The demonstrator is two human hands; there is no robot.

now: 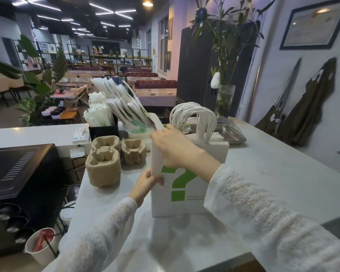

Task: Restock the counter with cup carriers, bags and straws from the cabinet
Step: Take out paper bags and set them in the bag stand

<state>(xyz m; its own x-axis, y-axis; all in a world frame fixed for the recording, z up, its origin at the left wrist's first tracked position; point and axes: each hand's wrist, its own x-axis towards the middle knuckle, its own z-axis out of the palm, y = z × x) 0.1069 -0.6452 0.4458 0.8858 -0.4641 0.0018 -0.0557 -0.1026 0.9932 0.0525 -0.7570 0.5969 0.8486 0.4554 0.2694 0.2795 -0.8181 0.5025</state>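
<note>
Mid-table, toward its left edge: bags [185, 185] upright, left hand [145, 183] pinching the near corner, right hand [175, 148] gripping the tops. Keep stack squared; slide toward carriers [104, 163].

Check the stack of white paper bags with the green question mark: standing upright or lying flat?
Upright. The paper bags stand on the counter, handles up, with the left hand gripping their side edge and the right hand on top.
</note>
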